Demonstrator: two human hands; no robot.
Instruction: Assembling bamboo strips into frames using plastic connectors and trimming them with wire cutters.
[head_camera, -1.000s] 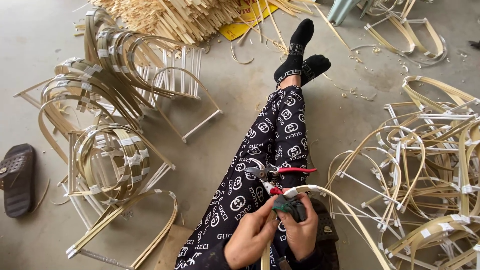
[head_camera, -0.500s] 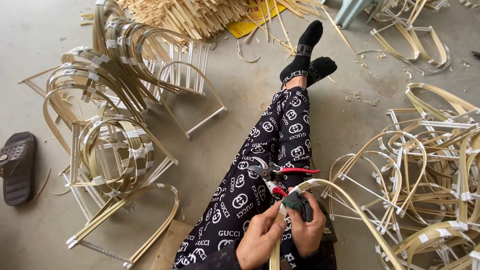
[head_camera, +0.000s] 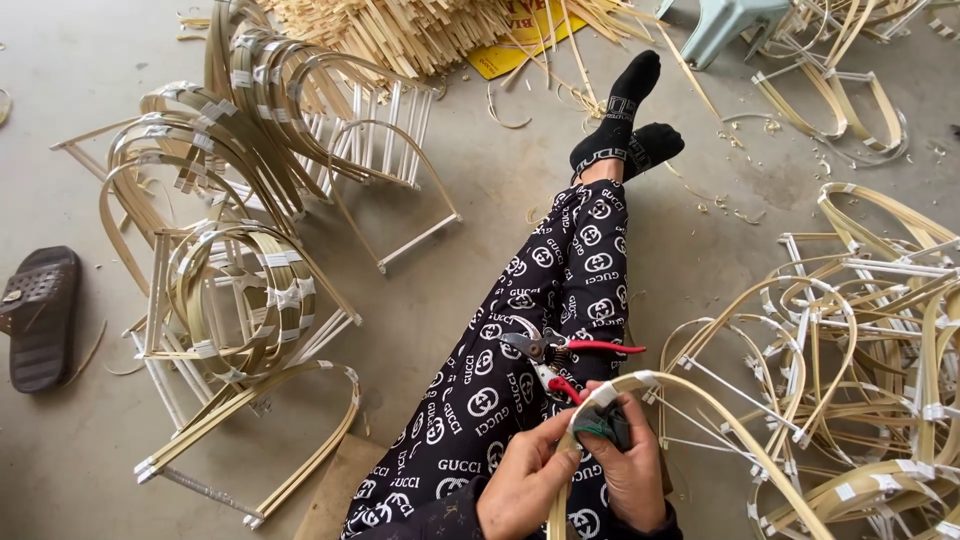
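A dark sandal (head_camera: 40, 318) is lying on the concrete floor (head_camera: 480, 200) far left of the grip, and stacked bent bamboo frames (head_camera: 235, 260) are sitting between it and the hands. The left hand (head_camera: 525, 485) is pinching a bent bamboo strip (head_camera: 640, 385) at its taped end. The right hand (head_camera: 625, 470) is touching it, fingers closing around the same strip and a dark green roll (head_camera: 605, 425). Red-handled pruning shears (head_camera: 560, 352) are resting on the patterned trouser leg (head_camera: 560, 290) just above the grip. More loose frames (head_camera: 860, 360) are piling up to the right.
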